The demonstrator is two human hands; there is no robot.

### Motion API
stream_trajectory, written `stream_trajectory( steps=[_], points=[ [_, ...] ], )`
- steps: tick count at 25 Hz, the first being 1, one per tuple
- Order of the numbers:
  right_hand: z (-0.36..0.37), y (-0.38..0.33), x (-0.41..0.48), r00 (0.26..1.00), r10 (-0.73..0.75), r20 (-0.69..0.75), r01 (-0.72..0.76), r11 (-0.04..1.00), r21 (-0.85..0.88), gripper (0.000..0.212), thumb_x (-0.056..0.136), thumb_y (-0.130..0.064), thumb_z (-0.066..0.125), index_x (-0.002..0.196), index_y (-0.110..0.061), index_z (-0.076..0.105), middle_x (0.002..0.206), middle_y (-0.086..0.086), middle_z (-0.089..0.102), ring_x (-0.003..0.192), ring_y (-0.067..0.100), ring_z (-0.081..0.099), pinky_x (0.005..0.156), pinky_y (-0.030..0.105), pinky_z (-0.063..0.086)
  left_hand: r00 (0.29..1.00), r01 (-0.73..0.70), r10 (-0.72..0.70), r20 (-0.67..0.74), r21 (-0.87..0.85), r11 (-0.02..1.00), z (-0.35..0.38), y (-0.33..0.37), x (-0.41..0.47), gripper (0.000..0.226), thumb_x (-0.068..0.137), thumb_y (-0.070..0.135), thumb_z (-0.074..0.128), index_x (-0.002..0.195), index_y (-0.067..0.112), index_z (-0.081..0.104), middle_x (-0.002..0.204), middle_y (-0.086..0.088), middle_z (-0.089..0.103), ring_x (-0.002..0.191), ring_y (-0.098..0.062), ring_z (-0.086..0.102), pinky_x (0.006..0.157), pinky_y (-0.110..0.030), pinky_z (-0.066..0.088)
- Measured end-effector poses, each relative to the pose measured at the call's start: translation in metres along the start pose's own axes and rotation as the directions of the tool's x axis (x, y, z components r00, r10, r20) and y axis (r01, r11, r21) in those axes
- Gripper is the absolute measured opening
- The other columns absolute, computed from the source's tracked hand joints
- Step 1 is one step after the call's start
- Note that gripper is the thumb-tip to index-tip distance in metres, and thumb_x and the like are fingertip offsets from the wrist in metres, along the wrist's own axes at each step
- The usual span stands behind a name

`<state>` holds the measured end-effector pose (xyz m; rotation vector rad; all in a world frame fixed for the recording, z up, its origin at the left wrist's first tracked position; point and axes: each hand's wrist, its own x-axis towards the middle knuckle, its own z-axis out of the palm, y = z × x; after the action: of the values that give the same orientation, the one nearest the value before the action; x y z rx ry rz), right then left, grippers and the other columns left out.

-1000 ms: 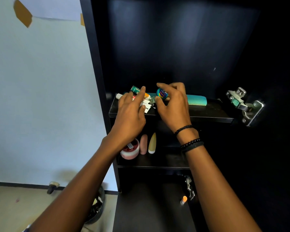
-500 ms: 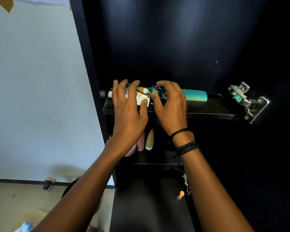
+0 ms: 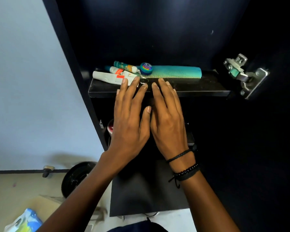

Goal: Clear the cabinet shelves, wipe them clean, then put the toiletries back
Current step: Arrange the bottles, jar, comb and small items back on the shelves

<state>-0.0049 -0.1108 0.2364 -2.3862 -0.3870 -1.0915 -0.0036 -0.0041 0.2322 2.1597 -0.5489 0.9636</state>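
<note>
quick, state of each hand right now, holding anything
Left hand: open, fingers straight, holding nothing.
Right hand: open, fingers straight, holding nothing.

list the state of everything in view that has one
left hand: open flat, holding nothing
right hand: open flat, holding nothing
comb: lying flat on upper shelf
round tin: closed, at comb's left end
white tube: lying on its side
red jar: mostly hidden
</note>
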Motion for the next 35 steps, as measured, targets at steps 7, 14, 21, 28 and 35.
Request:
stream_trajectory(
  steps=[7, 14, 21, 28, 35],
  points=[
    [0.02, 0.025, -0.092, 0.979, 0.19, 0.079, -0.194, 0.98, 0.041, 0.039, 0.095, -0.006, 0.05, 0.135, -0.003, 0.049, 0.142, 0.014, 0.045, 0.135, 0.024, 0.04, 0.111, 0.036, 0.036, 0.973, 0.08, -0.065, 0.22, -0.059, 0.995, 0.027, -0.009, -0.08, 0.051, 0.093, 0.005, 0.051, 0.141, 0.001, 0.035, 0.153, -0.016, 0.028, 0.146, -0.029, 0.014, 0.115, -0.054, 0.021],
    [0.061, 0.095, -0.198, 0.837, 0.456, 0.302, -0.458, 0.886, -0.069, 0.04, 0.091, -0.01, 0.054, 0.131, -0.007, 0.052, 0.133, 0.013, 0.052, 0.124, 0.027, 0.048, 0.108, 0.029, 0.03, 0.84, 0.157, -0.129, 0.527, -0.008, 0.988, 0.058, -0.024, -0.151, 0.049, 0.096, 0.01, 0.046, 0.143, 0.004, 0.033, 0.154, -0.012, 0.026, 0.147, -0.02, 0.01, 0.119, -0.044, 0.018],
    [0.083, 0.168, -0.255, 0.424, 0.682, 0.596, -0.505, 0.724, -0.469, 0.057, 0.087, -0.009, 0.051, 0.142, -0.015, 0.037, 0.148, 0.012, 0.03, 0.122, 0.04, 0.043, 0.095, 0.05, 0.046, 0.719, 0.088, -0.076, 0.691, 0.017, 0.996, 0.082, -0.035, -0.171, 0.056, 0.092, 0.01, 0.049, 0.144, 0.001, 0.031, 0.152, -0.016, 0.029, 0.146, -0.029, 0.016, 0.118, -0.047, 0.02],
    [0.103, 0.189, -0.251, 0.3, 0.663, 0.686, -0.438, 0.735, -0.518, 0.031, 0.09, -0.001, 0.045, 0.119, 0.0, 0.057, 0.131, 0.022, 0.048, 0.113, 0.041, 0.054, 0.096, 0.04, 0.043, 0.713, 0.124, -0.112, 0.692, 0.033, 0.992, 0.085, -0.047, -0.169, 0.058, 0.093, 0.031, 0.048, 0.143, 0.008, 0.033, 0.149, -0.011, 0.035, 0.144, -0.024, 0.019, 0.118, -0.034, 0.018],
    [0.101, 0.161, -0.207, 0.343, 0.65, 0.679, -0.595, 0.709, -0.378, 0.023, 0.083, -0.008, 0.062, 0.105, -0.009, 0.064, 0.109, 0.018, 0.066, 0.107, 0.036, 0.06, 0.09, 0.038, 0.05, 0.752, 0.217, -0.162, 0.639, -0.009, 0.976, 0.067, -0.049, -0.15, 0.053, 0.092, 0.033, 0.048, 0.137, 0.005, 0.042, 0.141, -0.012, 0.046, 0.136, -0.025, 0.035, 0.116, -0.039, 0.027]
  ],
)
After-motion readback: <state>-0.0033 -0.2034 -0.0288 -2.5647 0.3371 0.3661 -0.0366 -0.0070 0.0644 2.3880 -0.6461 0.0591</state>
